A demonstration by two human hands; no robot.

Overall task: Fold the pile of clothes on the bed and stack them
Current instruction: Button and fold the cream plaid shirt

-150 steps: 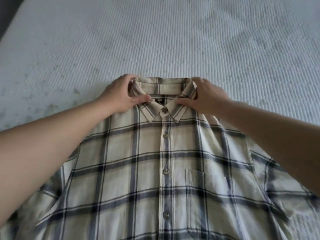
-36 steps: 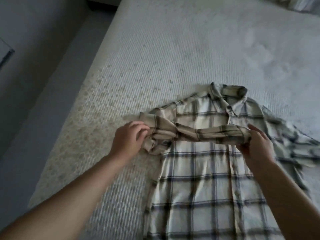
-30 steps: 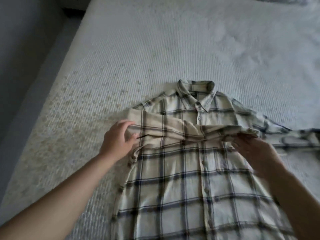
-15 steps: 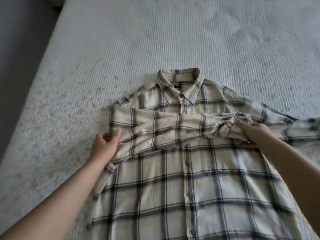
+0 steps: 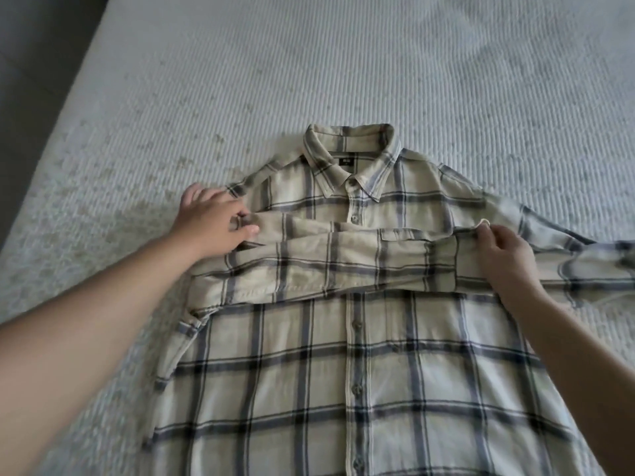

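Observation:
A cream plaid button-up shirt point(image 5: 343, 372) lies front up on the bed, with its collar point(image 5: 350, 149) at the far end. One long sleeve point(image 5: 326, 266) is folded across the chest from left to right. My left hand point(image 5: 209, 225) pinches the fold of that sleeve at the shirt's left shoulder. My right hand point(image 5: 505, 259) pinches the cuff end of the same sleeve between thumb and forefinger, over the right side of the chest. The other sleeve point(image 5: 584, 262) stretches out flat to the right.
The shirt lies on a white ribbed mattress cover point(image 5: 343, 63) with faint yellowish stains at the left. The bed's left edge point(image 5: 58, 111) drops to a dark floor. No other clothes are in view.
The sleeve, held bunched above the chest a second ago, now lies flat and spread across it. My left hand moved up to the shoulder fold. The view swung right, centring the shirt.

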